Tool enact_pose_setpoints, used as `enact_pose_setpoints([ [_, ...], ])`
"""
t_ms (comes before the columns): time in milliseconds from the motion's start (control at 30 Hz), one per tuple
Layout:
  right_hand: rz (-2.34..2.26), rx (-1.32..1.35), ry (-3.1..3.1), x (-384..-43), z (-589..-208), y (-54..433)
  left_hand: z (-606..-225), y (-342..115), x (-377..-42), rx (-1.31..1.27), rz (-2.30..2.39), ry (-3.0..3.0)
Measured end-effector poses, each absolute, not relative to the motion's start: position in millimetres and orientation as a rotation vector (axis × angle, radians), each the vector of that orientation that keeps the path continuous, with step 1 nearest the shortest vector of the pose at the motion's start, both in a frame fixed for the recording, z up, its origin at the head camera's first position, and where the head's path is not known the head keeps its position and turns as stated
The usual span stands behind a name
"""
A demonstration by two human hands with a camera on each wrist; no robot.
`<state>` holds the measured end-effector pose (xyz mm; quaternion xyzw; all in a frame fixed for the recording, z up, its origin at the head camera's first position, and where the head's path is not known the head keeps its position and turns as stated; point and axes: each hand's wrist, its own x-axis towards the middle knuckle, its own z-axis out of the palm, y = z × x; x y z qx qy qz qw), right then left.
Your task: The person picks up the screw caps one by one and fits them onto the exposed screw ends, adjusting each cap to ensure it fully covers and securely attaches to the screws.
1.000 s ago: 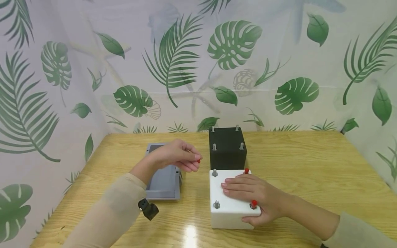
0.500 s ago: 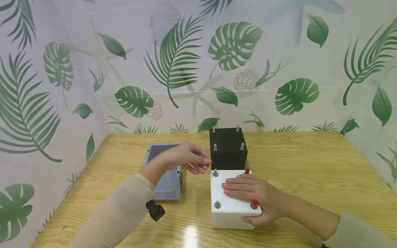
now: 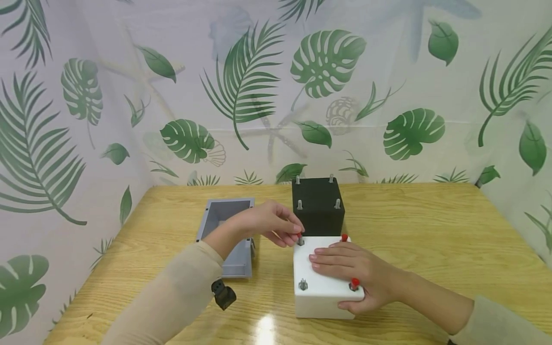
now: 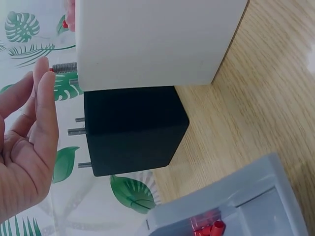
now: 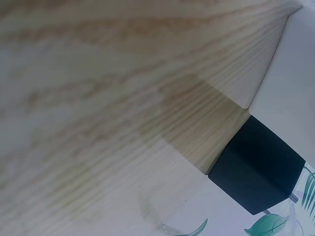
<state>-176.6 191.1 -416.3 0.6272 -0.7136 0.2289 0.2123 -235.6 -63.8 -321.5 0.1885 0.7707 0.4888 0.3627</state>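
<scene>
My left hand [image 3: 278, 224] pinches a small red cap [image 3: 299, 235] at the tip of the far-left bolt [image 3: 301, 241] on a white block [image 3: 323, 306]. In the left wrist view the fingertips hide most of that cap, right at the end of the threaded bolt [image 4: 65, 68]. My right hand [image 3: 358, 268] lies flat on the white block's top, fingers straight, thumb down its near side. Red caps sit on the block's two right bolts, one at the far corner [image 3: 344, 237] and one at the near corner [image 3: 354, 282]. The near-left bolt [image 3: 303, 284] is bare.
Behind the white block stands a black block [image 3: 318, 206] with several bare bolts upright on top. To the left, a grey bin [image 3: 237, 271] lies partly under my left forearm; several red caps [image 4: 211, 229] are inside it. A patterned cloth hangs behind the wooden table [image 3: 414, 215].
My left hand has moved right and slightly nearer, carrying the red cap from beside the bin to the white block's far-left bolt. The right hand stays on the block.
</scene>
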Motion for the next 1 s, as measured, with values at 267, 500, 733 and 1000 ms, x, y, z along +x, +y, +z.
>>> enact_pose_setpoints([
  [267,0.647,1.735,-1.980,-176.0,-416.2,190.5,-323.9,-61.8,-236.7,0.466,1.269,1.969],
  [500,0.640,1.732,-1.974,-176.7,-416.9,190.7,-326.5,-59.2,-236.9,0.471,1.257,1.978],
  [733,0.640,1.739,-1.975,-177.2,-417.7,191.4,-329.7,-58.1,-237.0,0.455,1.250,1.986],
  [1000,0.631,1.740,-1.959,-178.0,-418.1,190.7,-331.4,-57.4,-236.7,0.484,1.208,1.999],
])
